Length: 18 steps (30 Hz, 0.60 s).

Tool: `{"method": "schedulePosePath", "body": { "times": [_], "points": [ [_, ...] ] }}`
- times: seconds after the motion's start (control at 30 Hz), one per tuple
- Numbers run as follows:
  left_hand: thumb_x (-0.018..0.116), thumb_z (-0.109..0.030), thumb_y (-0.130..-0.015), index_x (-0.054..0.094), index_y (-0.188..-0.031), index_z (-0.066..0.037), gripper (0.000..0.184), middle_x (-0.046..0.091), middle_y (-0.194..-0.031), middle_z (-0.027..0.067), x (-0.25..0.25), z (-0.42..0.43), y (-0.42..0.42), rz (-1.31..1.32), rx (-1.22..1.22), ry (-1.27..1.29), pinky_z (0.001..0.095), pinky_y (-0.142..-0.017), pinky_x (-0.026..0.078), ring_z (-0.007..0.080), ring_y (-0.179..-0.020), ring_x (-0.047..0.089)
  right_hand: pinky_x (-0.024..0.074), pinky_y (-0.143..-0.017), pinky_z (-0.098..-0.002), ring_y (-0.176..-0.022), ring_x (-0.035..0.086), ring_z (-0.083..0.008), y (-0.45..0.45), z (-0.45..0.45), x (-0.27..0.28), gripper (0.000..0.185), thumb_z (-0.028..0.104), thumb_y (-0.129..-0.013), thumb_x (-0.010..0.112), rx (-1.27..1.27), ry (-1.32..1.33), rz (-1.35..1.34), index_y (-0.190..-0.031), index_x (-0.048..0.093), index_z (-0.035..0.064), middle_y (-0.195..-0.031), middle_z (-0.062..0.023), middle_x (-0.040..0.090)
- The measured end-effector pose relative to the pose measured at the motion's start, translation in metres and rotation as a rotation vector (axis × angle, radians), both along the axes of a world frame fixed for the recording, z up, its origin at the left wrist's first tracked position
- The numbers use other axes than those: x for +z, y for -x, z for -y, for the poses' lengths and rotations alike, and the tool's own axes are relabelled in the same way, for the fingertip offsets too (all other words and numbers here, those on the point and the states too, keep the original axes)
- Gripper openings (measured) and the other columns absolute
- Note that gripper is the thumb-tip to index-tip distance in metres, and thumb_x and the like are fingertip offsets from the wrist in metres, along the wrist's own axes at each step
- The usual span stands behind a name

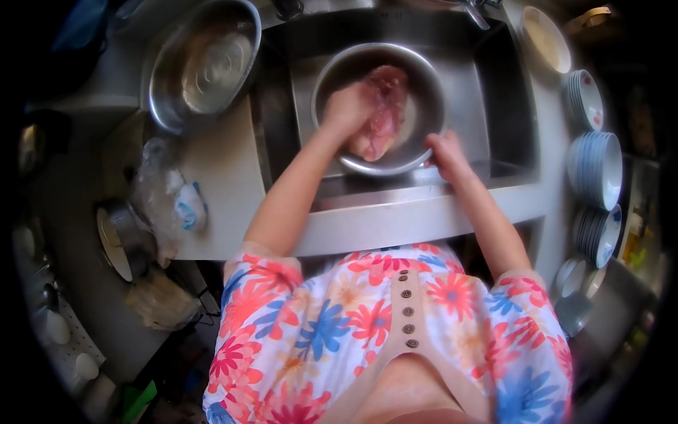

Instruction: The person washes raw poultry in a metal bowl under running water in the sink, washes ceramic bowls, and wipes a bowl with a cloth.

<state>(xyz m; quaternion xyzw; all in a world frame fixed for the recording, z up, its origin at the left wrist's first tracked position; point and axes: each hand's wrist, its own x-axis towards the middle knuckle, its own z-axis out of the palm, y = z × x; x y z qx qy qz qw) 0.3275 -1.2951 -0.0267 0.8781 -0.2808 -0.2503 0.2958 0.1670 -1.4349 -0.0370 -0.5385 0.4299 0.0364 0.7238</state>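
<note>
A round steel bowl (424, 74) sits in the sink (466, 106), close to its front edge. Inside it is a long piece of raw meat (387, 116), red at the far end and paler toward me. My left hand (351, 107) reaches into the bowl with its fingers closed on the meat's left side; the fingertips are partly blurred. My right hand (446, 154) grips the bowl's rim at the lower right, fingers closed around the edge.
A large steel basin (161, 92) leans on the counter left of the sink. Plastic bags (161, 187) lie nearer me on that side. Stacked bowls (595, 169) and stacked plates (586, 99) line the right counter, with a pale oval dish (545, 39) behind them.
</note>
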Motion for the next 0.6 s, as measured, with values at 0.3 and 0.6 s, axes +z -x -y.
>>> {"method": "schedulePosePath", "body": {
  "times": [0.3, 0.6],
  "points": [
    [0.065, -0.029, -0.061, 0.053, -0.103, -0.002, 0.052, 0.06, -0.084, 0.0162, -0.017, -0.002, -0.007, 0.19, 0.15, -0.018, 0.0356, -0.075, 0.044, 0.0282, -0.081, 0.058, 0.0385, -0.031, -0.0246, -0.042, 0.05, -0.0166, 0.004, -0.006, 0.002, 0.017, 0.002, -0.066, 0.045, 0.011, 0.009, 0.062, -0.08, 0.051, -0.0071, -0.063, -0.0104, 0.056],
    [0.052, -0.008, -0.072, 0.058, -0.095, -0.007, 0.024, 0.057, -0.077, 0.0093, 0.002, 0.005, -0.058, 0.584, 0.134, 0.528, 0.0307, -0.066, 0.046, 0.023, -0.07, 0.058, 0.0384, -0.029, -0.0246, -0.042, 0.05, -0.016, 0.006, -0.001, -0.001, 0.018, 0.001, -0.066, 0.046, 0.016, -0.035, -0.004, -0.081, 0.051, -0.0069, -0.063, -0.0097, 0.055]
  ]
}}
